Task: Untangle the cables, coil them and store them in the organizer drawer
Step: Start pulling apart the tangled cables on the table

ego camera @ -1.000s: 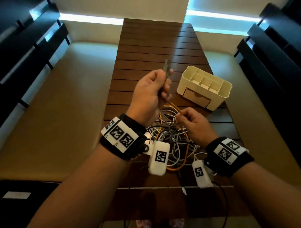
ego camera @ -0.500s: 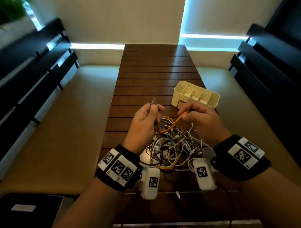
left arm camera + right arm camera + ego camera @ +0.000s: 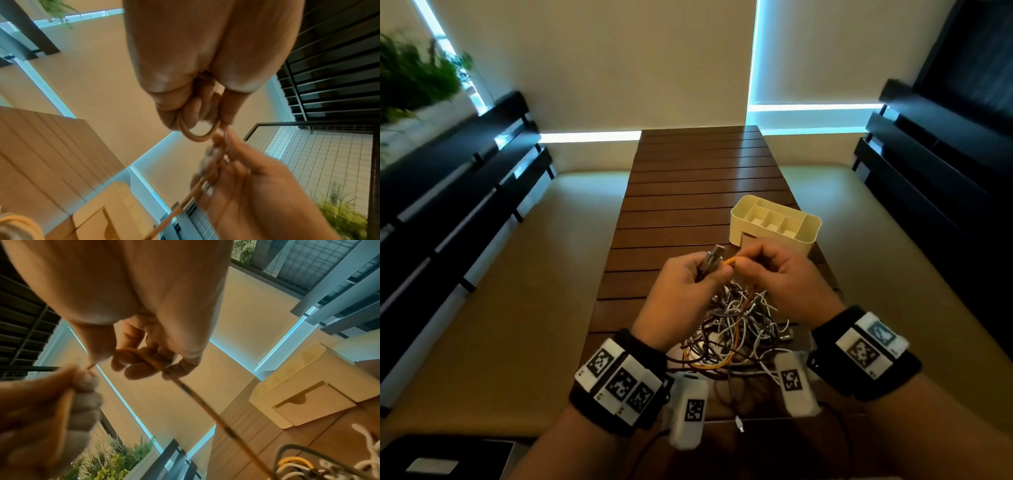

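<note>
A tangle of white, grey, brown and orange cables [image 3: 736,325] lies on the slatted wooden table [image 3: 688,192] just under both hands. My left hand [image 3: 717,270] grips a metal plug [image 3: 715,255] together with a small loop of the orange cable [image 3: 195,137]. My right hand [image 3: 748,261] pinches the same orange cable [image 3: 205,405] right beside the left hand, and the cable runs taut down into the tangle. The cream organizer [image 3: 810,226] stands just beyond the right hand, with its drawer [image 3: 312,404] closed.
Padded benches [image 3: 527,291] flank the table on both sides, with dark slatted backs [image 3: 458,192]. A small white plug [image 3: 739,426] lies near the table's near edge. Bare table stretches beyond the organizer. Plants [image 3: 410,78] stand at the far left.
The left hand came down from its raised position with the plug. The right hand rose from the tangle with the orange cable and met the left hand. The head view tilted up.
</note>
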`<action>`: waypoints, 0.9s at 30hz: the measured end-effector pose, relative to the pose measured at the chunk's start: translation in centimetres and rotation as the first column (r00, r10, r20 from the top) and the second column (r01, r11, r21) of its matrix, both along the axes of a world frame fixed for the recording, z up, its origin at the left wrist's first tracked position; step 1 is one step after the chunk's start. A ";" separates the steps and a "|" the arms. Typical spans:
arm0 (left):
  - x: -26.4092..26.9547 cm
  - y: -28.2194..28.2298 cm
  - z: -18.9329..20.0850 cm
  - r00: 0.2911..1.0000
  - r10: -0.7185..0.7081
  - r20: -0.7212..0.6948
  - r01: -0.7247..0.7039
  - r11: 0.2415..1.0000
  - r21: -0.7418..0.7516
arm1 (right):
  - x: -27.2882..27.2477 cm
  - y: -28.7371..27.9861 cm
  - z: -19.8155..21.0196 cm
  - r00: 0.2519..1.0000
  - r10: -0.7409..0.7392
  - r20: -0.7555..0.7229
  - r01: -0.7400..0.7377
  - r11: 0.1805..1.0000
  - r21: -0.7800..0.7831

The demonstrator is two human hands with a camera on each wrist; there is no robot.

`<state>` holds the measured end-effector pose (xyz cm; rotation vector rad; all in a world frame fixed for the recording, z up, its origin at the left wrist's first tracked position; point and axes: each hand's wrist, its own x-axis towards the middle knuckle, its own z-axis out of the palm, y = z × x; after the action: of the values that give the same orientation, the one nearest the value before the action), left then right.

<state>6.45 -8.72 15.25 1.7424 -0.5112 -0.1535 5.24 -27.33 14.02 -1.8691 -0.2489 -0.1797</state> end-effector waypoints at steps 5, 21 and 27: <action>0.6 1.4 2.3 0.995 0.099 -0.028 -0.102 0.979 -0.175 | 0.0 -0.8 -2.7 0.989 0.009 -0.149 -0.016 0.999 -0.045; 3.0 -0.1 0.7 0.975 0.157 0.159 -0.206 0.905 0.371 | 3.1 0.9 -0.7 0.996 -0.002 0.093 0.041 0.906 -0.420; 2.5 -0.9 0.5 0.993 0.099 0.059 -0.111 0.958 0.265 | 2.4 0.4 -0.5 0.996 -0.045 0.083 0.062 0.975 -0.215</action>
<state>8.94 -9.58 15.78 2.0375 -0.4444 -0.1115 7.68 -26.90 13.51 -2.0901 -0.2802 -0.2714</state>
